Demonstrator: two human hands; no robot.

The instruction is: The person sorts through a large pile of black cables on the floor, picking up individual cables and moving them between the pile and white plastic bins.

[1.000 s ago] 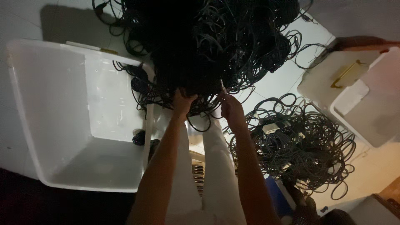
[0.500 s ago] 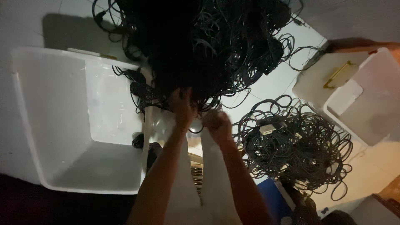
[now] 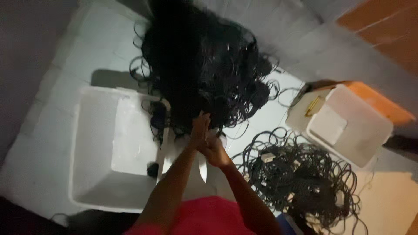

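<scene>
One big tangled heap of black cables (image 3: pixel 204 69) fills the floor ahead; one large white plastic tub (image 3: pixel 93 152) lies left, one smaller cable pile (image 3: pixel 300 178) right, one white lidded bin (image 3: pixel 348 124) beyond. Left hand (image 3: pixel 200 128) and right hand (image 3: pixel 213 150) meet at the heap's near edge, touching; their grip cannot be made out.

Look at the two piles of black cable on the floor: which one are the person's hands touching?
The big dense tangle at the top, beside the large white tub. Both hands meet at its lower edge; the looser, flatter coil lies untouched at right.
</scene>
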